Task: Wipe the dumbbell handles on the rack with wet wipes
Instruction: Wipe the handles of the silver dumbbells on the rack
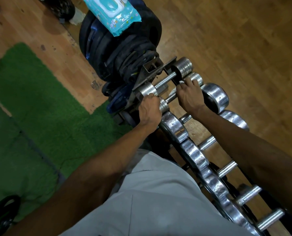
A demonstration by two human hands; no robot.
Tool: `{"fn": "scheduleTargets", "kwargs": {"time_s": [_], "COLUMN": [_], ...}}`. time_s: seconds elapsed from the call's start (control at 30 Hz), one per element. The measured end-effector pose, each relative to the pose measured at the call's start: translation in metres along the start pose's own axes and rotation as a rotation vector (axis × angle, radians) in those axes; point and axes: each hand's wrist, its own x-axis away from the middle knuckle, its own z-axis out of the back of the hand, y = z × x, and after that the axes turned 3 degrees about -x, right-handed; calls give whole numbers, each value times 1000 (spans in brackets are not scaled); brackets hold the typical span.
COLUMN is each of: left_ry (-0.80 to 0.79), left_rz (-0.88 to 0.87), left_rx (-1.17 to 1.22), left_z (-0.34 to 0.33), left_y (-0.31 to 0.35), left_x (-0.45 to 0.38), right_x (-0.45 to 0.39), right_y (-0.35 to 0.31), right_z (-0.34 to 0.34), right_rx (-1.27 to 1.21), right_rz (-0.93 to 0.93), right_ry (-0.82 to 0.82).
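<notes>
A rack [146, 74] holds a row of chrome dumbbells running from the far end toward me. My left hand [149, 109] grips the near head of the second small dumbbell [163, 104]. My right hand [190, 97] is closed over that dumbbell's handle, with a bit of white wet wipe [181, 82] showing at my fingertips. The first dumbbell [165, 79] lies just beyond with its knurled handle bare. A turquoise wet wipes pack [112, 12] rests on top of the stacked black weight plates [118, 48].
Larger chrome dumbbells [215, 97] continue down the rack toward me, handles [227, 168] exposed. Green turf mat [22, 108] lies on the wooden floor at left. A black weight plate [3, 213] lies at the lower left corner.
</notes>
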Motion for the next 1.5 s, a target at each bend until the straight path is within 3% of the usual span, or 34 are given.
{"fn": "scheduleTargets", "kwargs": {"time_s": [0.17,0.37,0.53,0.67,0.9,1.2,1.37,1.5], "left_ry": [-2,12,11,15,23,9,15,20], "left_rz": [-7,-3,-6,-7,-5,-23,-22,-16], "left_rx": [-1,15,26,18,19,-4,-31,-28], "left_z": [2,3,2,4,5,3,0,2], "left_y": [0,1,0,1,0,-1,-1,2], "left_x": [2,3,3,3,4,2,2,3], "right_x": [15,10,2,-12,-11,0,0,-1], "right_y": [-15,-54,-61,-54,-32,-42,-45,-48], "right_z": [-6,2,3,5,7,11,7,11], "right_rx": [-247,-927,-1399,-1705,-2187,-1943,-1876,-1739], "right_rz": [-186,-890,-1227,-1367,-1448,-1388,-1283,-1188], "right_ry": [150,268,218,102,17,-45,-292,-330]}}
